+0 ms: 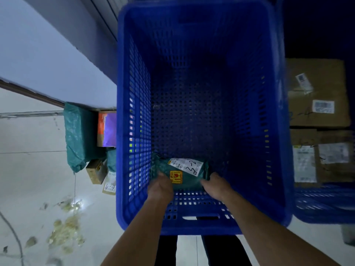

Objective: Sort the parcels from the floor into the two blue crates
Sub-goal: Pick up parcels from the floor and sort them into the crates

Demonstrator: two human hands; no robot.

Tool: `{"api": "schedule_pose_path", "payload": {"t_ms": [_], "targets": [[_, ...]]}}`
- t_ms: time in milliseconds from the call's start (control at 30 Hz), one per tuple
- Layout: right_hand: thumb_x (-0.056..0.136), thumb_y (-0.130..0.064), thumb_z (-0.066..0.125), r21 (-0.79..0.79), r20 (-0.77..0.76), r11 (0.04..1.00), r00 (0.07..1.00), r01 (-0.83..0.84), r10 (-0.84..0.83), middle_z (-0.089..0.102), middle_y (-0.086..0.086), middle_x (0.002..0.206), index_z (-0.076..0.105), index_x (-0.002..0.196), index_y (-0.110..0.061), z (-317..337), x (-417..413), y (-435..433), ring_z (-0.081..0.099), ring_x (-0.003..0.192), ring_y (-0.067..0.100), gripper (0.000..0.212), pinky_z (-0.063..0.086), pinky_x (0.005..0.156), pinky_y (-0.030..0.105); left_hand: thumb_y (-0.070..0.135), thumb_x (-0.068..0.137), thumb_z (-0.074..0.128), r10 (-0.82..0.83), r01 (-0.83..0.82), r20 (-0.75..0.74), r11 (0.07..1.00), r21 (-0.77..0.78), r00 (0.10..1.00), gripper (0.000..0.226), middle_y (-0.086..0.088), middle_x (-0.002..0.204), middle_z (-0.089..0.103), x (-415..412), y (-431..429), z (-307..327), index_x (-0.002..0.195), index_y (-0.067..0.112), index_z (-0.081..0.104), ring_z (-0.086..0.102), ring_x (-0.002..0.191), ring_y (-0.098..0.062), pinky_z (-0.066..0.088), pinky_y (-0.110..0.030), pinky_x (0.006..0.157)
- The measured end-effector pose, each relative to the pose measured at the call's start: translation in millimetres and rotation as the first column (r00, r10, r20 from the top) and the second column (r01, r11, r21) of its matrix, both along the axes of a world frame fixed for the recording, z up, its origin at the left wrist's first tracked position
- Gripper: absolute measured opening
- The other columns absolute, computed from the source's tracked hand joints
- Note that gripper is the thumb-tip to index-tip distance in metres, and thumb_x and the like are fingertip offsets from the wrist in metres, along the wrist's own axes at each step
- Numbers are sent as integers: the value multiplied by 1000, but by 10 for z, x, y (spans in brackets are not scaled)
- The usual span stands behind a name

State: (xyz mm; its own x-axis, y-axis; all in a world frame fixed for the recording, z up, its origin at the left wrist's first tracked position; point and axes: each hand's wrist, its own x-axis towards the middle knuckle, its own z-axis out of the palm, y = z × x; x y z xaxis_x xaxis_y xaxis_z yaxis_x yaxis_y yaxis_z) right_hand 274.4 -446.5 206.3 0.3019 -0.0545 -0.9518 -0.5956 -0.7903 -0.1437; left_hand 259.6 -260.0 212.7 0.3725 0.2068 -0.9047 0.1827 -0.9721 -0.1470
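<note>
A deep blue perforated crate (132,131) fills the middle of the view. A small green bagged parcel (189,178), with a white label and a yellow sticker, rests at the bottom near the crate's near wall. My left hand (160,186) grips its left end and my right hand (216,186) grips its right end, both arms reaching down inside. A second blue crate (324,204) stands at the right and holds several brown cardboard parcels (317,93).
On the floor left of the crate lie a large green bagged parcel (78,137), an orange and purple box (106,128) and a small brown box (96,170). A wall (48,50) runs along the left. Pale debris (65,229) is scattered on the floor.
</note>
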Motion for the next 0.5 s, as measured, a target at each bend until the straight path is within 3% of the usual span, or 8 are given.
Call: {"api": "schedule_pose_path", "payload": {"t_ms": [67,133,200,333,433,500], "targets": [[100,-44,46,-9,23,998,998,-55,55,52,1,88,45,116,-13,247,100,-67,51,74,16,34,37,60,32,14,100,49,-38,36,-15,995,-96,999,54,-19,135,59,66,-51,230,147,-7,32,61,119,-30,53,-35,90],[100,-45,46,-17,43,995,994,-102,102,46,0,81,41,106,-15,474,173,-119,47,70,17,32,33,56,31,17,99,48,-24,20,-28,988,-155,999,34,-16,126,64,133,-86,484,128,1,55,64,111,-30,52,-36,86],[99,-48,45,-20,64,989,987,-150,151,44,1,82,39,105,-14,732,232,-166,48,75,22,35,35,59,32,19,97,48,-32,28,-18,985,-171,999,29,-14,120,65,179,-108,732,120,5,60,64,106,-29,51,-36,82],[101,-47,41,13,105,954,949,-301,298,55,11,111,48,119,-12,1296,295,-341,57,98,29,39,42,76,36,17,97,45,-70,77,53,984,-161,996,31,-14,121,66,193,-120,1211,121,5,62,64,106,-30,46,-34,76],[101,-44,41,6,147,945,935,-326,321,48,4,81,39,78,-17,1646,286,-481,49,70,21,36,39,64,36,18,99,43,-79,92,81,983,-161,994,30,-16,122,64,231,-111,1591,119,3,60,62,103,-32,45,-35,75],[102,-42,40,-8,147,933,923,-359,356,47,4,77,37,73,-20,1903,270,-548,47,66,20,36,36,59,35,23,97,46,-63,79,105,985,-156,993,28,-16,119,64,241,-116,1828,114,5,60,61,98,-32,47,-37,74]]}}
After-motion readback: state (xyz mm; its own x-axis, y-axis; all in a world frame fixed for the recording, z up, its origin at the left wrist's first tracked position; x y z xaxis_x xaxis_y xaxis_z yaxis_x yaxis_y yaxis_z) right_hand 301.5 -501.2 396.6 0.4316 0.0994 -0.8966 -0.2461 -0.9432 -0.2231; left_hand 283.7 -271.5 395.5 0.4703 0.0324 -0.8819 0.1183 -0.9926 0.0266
